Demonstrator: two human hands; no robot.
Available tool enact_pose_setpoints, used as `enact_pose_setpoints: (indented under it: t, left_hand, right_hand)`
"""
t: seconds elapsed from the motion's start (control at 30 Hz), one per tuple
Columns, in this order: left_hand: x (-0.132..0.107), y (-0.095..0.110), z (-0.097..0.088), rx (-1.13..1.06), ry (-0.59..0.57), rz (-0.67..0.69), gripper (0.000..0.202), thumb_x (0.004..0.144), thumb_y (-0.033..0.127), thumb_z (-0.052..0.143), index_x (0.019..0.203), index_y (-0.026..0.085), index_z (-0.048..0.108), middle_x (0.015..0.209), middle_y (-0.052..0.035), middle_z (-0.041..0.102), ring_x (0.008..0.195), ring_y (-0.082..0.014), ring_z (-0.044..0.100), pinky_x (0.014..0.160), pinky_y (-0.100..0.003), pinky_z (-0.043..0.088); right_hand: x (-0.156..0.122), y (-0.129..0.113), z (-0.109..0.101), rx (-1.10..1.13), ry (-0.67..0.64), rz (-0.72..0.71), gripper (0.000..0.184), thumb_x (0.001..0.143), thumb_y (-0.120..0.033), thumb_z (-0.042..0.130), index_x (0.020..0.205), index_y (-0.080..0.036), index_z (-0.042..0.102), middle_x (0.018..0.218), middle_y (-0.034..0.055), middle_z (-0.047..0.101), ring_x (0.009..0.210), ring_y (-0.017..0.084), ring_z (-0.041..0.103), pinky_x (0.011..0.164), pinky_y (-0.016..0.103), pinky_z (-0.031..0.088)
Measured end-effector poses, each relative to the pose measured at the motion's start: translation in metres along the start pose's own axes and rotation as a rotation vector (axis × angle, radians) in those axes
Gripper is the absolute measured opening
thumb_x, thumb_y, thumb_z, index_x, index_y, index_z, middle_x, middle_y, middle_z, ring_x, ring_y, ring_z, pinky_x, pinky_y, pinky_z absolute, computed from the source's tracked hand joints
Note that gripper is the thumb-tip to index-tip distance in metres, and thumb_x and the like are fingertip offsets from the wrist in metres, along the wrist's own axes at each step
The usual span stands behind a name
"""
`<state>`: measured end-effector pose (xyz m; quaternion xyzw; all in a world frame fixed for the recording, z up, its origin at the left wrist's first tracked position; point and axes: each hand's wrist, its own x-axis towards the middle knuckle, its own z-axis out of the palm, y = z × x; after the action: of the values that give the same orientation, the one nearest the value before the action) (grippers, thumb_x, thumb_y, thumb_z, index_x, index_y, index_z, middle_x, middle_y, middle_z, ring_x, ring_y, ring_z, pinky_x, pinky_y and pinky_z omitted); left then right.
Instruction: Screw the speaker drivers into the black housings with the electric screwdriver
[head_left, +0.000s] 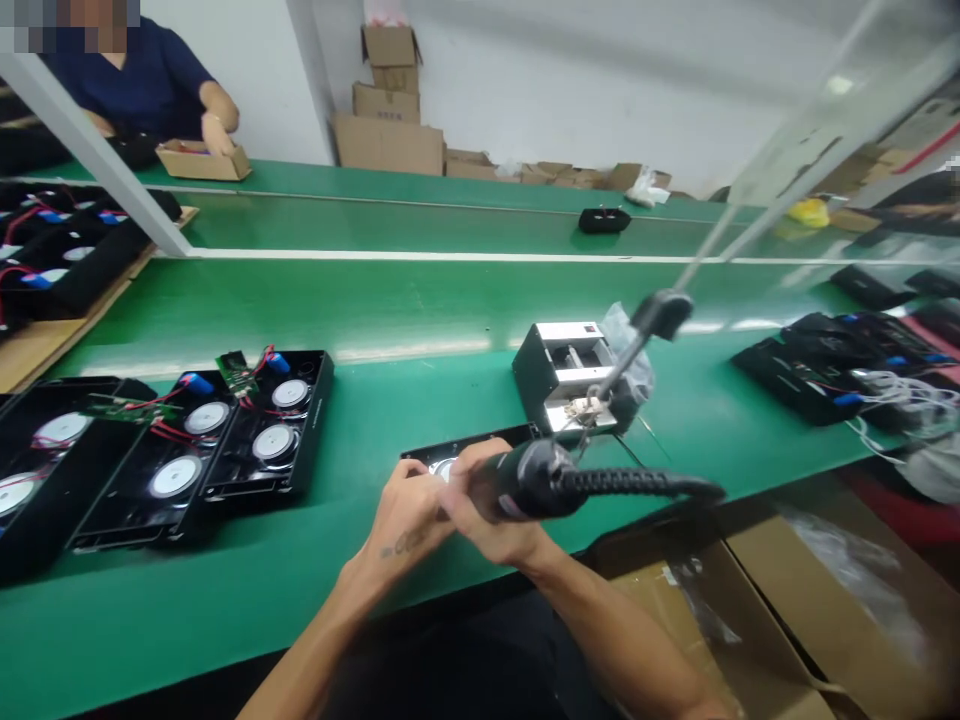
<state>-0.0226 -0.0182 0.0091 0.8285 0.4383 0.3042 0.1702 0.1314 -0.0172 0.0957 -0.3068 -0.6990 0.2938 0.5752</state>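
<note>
My right hand (491, 515) is wrapped round a black corded electric screwdriver (525, 482), which lies slanted with its cord end to the right. Its tip is hidden behind my fingers. Under both hands is a black speaker housing (469, 441), with part of a white round speaker cone (441, 468) showing. My left hand (409, 510) is closed on the housing's left end, its fingertips close to the right hand's. Just beyond the housing stands a black and white screw feeder (551, 375), partly behind a hanging rod with a black clamp (661, 314).
Open speaker housings (300, 450) with circuit boards and blue-capped wires line the left of the green bench (375, 300). More housings (802, 375) and white cables (904, 395) lie right. Cardboard boxes (750, 620) sit below. Across the bench, a person reaches into a small carton (202, 165).
</note>
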Motion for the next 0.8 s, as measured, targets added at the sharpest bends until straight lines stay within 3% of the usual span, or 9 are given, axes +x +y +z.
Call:
enact_pose_setpoints:
  t: [0.1,0.13,0.2,0.27,0.37,0.47,0.57,0.67,0.8]
  left_hand:
    - [-0.006,-0.01,-0.003,0.044,-0.063,0.069,0.001,0.088,0.026,0.071,0.088,0.026,0.07,0.076,0.0036,0.071,0.071,-0.0168,0.061,0.082,-0.038,0.046]
    - [-0.009,-0.013,-0.006,0.063,-0.076,0.08,0.007,0.087,0.025,0.073,0.093,0.027,0.07,0.081,0.0028,0.072,0.076,-0.018,0.062,0.082,-0.039,0.047]
    - [-0.014,-0.016,-0.011,0.102,-0.078,0.08,0.016,0.086,0.024,0.075,0.101,0.027,0.069,0.097,-0.0011,0.073,0.088,-0.021,0.063,0.084,-0.039,0.05]
    - [-0.016,-0.013,-0.016,0.137,-0.058,0.064,0.025,0.087,0.025,0.074,0.111,0.026,0.067,0.113,-0.0067,0.069,0.099,-0.0239,0.063,0.085,-0.04,0.052]
    - [-0.009,0.004,-0.015,0.192,-0.064,0.077,0.039,0.087,0.035,0.076,0.123,0.024,0.063,0.122,-0.0098,0.066,0.109,-0.0272,0.062,0.09,-0.044,0.053]
    - [0.003,0.026,-0.004,0.27,-0.102,0.126,0.041,0.087,0.044,0.076,0.12,0.023,0.063,0.107,-0.0065,0.072,0.106,-0.0289,0.064,0.097,-0.05,0.051]
    - [0.011,0.039,0.009,0.363,-0.08,0.122,0.031,0.091,0.045,0.071,0.11,0.02,0.066,0.09,-0.0053,0.075,0.099,-0.0294,0.067,0.095,-0.051,0.051]
    - [0.012,0.04,0.017,0.431,-0.019,0.144,0.019,0.097,0.038,0.063,0.094,0.019,0.066,0.079,-0.004,0.073,0.091,-0.0269,0.069,0.09,-0.047,0.052]
    - [0.011,0.035,0.018,0.441,0.039,0.191,0.021,0.099,0.034,0.061,0.083,0.019,0.063,0.076,-0.0025,0.072,0.087,-0.0239,0.07,0.084,-0.042,0.052]
  right_hand:
    - [0.008,0.002,-0.032,0.256,0.162,0.087,0.025,0.091,-0.022,0.063,0.112,-0.028,0.051,0.057,-0.0123,0.047,0.041,0.009,0.046,0.043,0.024,0.043]
    - [0.014,0.004,-0.049,0.269,0.27,0.08,0.025,0.092,-0.022,0.062,0.113,-0.028,0.05,0.054,-0.0138,0.045,0.038,0.009,0.044,0.042,0.023,0.042]
    - [0.028,0.011,-0.088,0.16,0.536,0.031,0.025,0.089,-0.021,0.064,0.109,-0.026,0.051,0.051,-0.0144,0.044,0.038,0.008,0.043,0.045,0.024,0.042]
    - [0.042,0.025,-0.123,-0.003,0.717,0.002,0.025,0.084,-0.023,0.07,0.102,-0.023,0.053,0.051,-0.0136,0.047,0.038,0.008,0.044,0.046,0.026,0.043]
    - [0.053,0.049,-0.152,-0.117,0.758,0.041,0.025,0.08,-0.028,0.074,0.093,-0.022,0.053,0.051,-0.0121,0.051,0.037,0.009,0.047,0.043,0.027,0.041]
    - [0.048,0.059,-0.156,-0.095,0.629,0.122,0.026,0.08,-0.03,0.078,0.088,-0.022,0.054,0.05,-0.0114,0.052,0.037,0.009,0.047,0.042,0.026,0.04]
    - [0.033,0.044,-0.145,0.059,0.461,0.192,0.025,0.081,-0.026,0.078,0.094,-0.022,0.057,0.051,-0.012,0.05,0.037,0.008,0.045,0.041,0.025,0.038]
    - [0.015,0.018,-0.125,0.283,0.387,0.168,0.022,0.088,-0.019,0.07,0.105,-0.025,0.056,0.052,-0.0129,0.046,0.036,0.007,0.04,0.04,0.023,0.037]
    - [-0.005,0.001,-0.092,0.438,0.344,0.101,0.019,0.094,-0.017,0.061,0.109,-0.027,0.053,0.055,-0.0121,0.044,0.038,0.007,0.038,0.041,0.022,0.037]
